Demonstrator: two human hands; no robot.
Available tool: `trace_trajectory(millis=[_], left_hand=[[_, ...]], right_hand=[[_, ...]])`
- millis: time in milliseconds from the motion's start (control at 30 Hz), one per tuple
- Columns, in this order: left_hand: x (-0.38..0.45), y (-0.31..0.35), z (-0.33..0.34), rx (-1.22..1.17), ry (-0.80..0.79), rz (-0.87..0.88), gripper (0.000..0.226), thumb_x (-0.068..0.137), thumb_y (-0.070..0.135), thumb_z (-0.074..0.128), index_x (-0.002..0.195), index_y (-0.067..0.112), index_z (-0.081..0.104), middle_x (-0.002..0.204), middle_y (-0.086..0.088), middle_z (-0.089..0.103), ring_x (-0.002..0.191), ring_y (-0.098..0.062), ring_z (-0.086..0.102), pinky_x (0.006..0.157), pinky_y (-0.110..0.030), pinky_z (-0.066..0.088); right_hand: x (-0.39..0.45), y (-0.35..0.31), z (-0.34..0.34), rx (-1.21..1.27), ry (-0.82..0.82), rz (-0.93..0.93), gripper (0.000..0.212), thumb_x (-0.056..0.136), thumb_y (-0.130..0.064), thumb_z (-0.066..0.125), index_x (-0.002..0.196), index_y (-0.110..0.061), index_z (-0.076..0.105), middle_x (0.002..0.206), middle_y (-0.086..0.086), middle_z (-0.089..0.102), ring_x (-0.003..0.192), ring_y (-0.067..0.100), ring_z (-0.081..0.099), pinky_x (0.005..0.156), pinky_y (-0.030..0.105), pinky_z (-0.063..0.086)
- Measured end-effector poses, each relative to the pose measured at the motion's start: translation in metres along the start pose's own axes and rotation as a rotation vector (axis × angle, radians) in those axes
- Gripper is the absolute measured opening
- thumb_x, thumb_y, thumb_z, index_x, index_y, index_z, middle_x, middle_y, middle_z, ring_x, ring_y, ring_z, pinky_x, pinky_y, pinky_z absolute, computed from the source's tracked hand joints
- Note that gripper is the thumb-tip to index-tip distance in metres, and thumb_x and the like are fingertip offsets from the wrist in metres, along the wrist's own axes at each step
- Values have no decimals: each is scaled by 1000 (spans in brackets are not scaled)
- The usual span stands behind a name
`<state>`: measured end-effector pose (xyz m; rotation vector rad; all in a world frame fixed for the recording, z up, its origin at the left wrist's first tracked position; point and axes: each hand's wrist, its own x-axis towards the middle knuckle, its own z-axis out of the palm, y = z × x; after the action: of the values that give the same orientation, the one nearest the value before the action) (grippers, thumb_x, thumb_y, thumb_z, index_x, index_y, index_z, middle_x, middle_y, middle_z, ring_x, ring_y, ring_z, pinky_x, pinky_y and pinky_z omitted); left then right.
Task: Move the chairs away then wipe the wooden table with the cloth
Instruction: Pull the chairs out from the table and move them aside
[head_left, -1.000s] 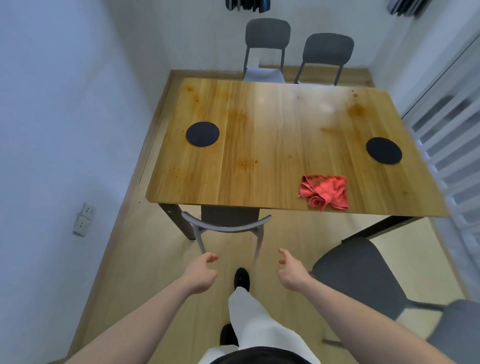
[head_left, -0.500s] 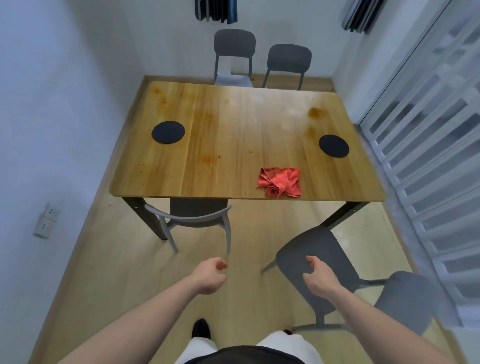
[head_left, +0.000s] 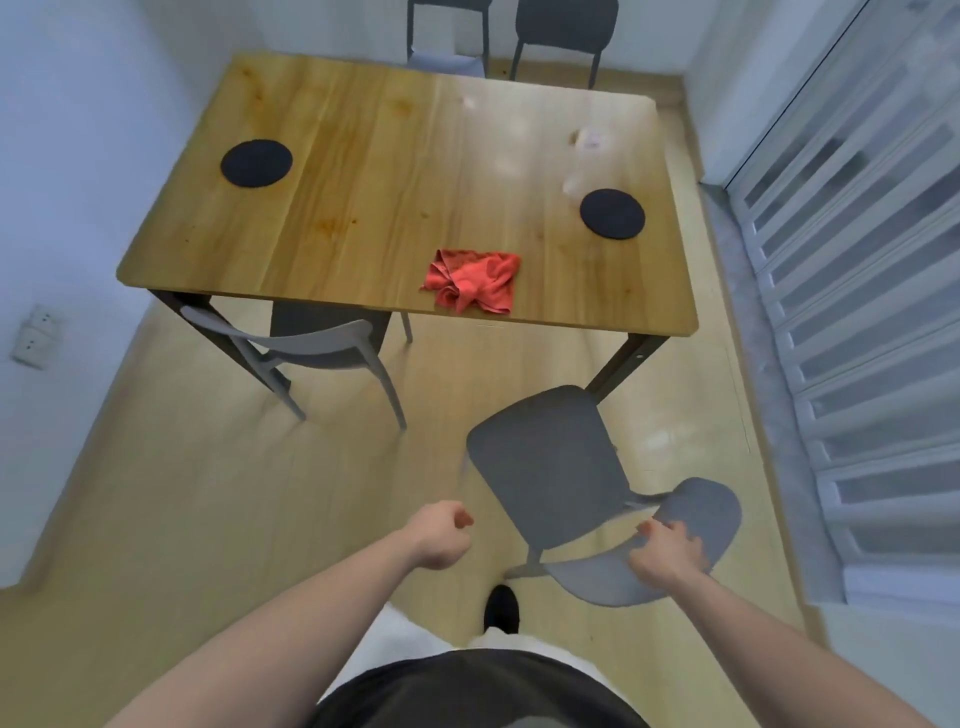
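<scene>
Chair (head_left: 550, 462) nearest the person, a dark grey one pulled clear of the wooden table (head_left: 363, 171), now has the right hand (head_left: 667, 551) on the top of its backrest, fingers curled over the rim; half a second ago that hand hung just short of it with fingers spread, and a second ago both hands were out in front of the chair tucked under the table. The left hand (head_left: 441, 535) is loosely curled and holds nothing, hovering over the floor to the left of the grey seat, much as it was before. The view has swung toward the right, so the table sits higher and further left than earlier.

The gripped chair stands on the floor near the table's near right leg, its seat facing the table and its backrest toward the person. A second chair (head_left: 311, 343), paler grey, is still pushed under the near left edge. Two more dark chairs (head_left: 563, 21) stand at the far side. On the tabletop lies a crumpled red cloth (head_left: 475, 280) close to the near edge, with two round black coasters (head_left: 256, 162) well apart, one at each end. Faint orange stains mark the wood.
</scene>
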<state>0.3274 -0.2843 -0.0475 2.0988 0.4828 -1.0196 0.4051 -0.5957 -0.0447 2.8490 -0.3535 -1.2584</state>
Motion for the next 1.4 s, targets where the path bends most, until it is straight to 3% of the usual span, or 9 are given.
trace_trajectory(millis=[267,433,533,700,833,967,1100,1233,1400], left_hand=[[-11,18,58,-39,-14,-57,42,96,19,57,138,18,56,140,0,57,128,-19,54,108,-30,45],[-18,12,70,-80,22,-113,42,95,21,59,136,18,56,138,1,58,125,-19,56,105,-31,47],[-20,15,75,-116,28,-127,44,94,22,59,138,19,54,136,2,58,121,-19,57,102,-31,49],[-15,32,77,-149,38,-140,45,94,27,61,137,17,54,135,-1,59,120,-19,58,103,-31,48],[-11,49,73,-239,11,-235,41,99,37,52,133,15,52,116,-7,62,95,-22,61,83,-36,56],[2,59,63,-436,24,-294,53,101,46,48,142,13,46,127,-5,60,92,-17,66,66,-30,54],[16,69,39,-594,110,-330,37,101,41,49,124,12,55,116,-3,65,91,-15,68,74,-33,59],[32,68,19,-700,137,-341,28,100,33,53,118,12,56,113,-4,65,89,-15,69,67,-29,58],[56,65,-5,-723,209,-379,27,98,27,60,117,8,59,105,-6,68,88,-16,71,66,-29,61]], right_hand=[[15,28,24,369,-176,-25,49,91,-13,53,139,-17,61,141,6,61,129,28,56,105,32,46],[11,15,18,585,-238,18,41,89,-13,62,129,-21,62,113,6,61,83,22,54,62,29,46],[10,6,16,679,-261,27,35,91,-11,64,124,-21,61,115,7,57,103,30,55,81,39,56],[2,-22,15,822,-265,-43,24,92,-4,65,110,-20,67,109,4,62,91,18,57,87,39,59],[-3,-48,12,935,-279,-107,24,91,0,66,102,-22,69,108,3,66,103,21,62,100,46,55],[-8,-71,5,1003,-290,-178,24,93,-1,64,104,-21,70,106,4,70,98,18,65,97,43,57],[-10,-92,-1,1067,-303,-201,25,95,-1,63,108,-21,69,109,2,69,102,18,64,90,38,57],[-1,-111,-5,1100,-281,-204,29,95,-1,64,115,-22,65,116,2,67,106,19,63,89,36,57],[19,-112,-17,959,-187,-143,64,90,-6,70,144,-25,41,140,5,46,101,24,68,85,38,61]])
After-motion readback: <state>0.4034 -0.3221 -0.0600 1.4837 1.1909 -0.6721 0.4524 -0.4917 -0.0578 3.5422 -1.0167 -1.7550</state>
